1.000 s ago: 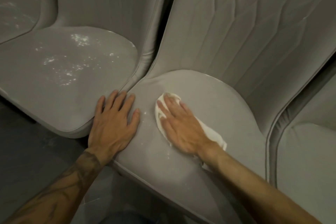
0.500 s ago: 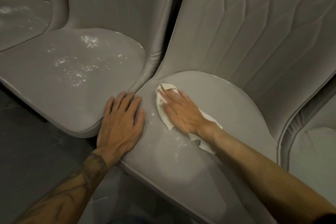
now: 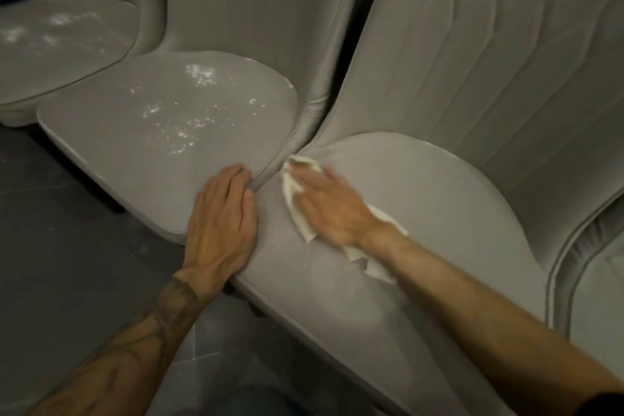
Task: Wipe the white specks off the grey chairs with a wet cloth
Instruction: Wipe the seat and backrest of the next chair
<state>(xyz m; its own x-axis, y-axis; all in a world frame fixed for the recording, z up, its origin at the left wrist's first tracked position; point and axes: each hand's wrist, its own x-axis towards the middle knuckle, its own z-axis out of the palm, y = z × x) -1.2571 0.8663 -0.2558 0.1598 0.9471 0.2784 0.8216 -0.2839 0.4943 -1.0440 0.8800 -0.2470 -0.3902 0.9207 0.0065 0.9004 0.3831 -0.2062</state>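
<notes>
My right hand (image 3: 329,204) presses a white cloth (image 3: 297,209) flat onto the seat of the grey chair (image 3: 422,213) in front of me, near its far left corner. The fingers lie straight over the cloth, whose tail sticks out under my wrist. My left hand (image 3: 221,223) rests flat on the seat's left edge, fingertips at the seam where the neighbouring chair (image 3: 135,152) meets it. That neighbouring seat carries white specks (image 3: 182,132) scattered across its middle and back.
A third grey chair (image 3: 60,54) at the far left also bears white specks. Part of another chair (image 3: 587,267) shows at the right edge. Tall padded backrests (image 3: 489,61) rise behind the seats. Dark floor (image 3: 50,230) lies at the lower left.
My right hand slid the cloth up and left toward the seat's far left corner. My left hand crept forward along the edge, fingers now closer together. The loose specks near the cloth are gone.
</notes>
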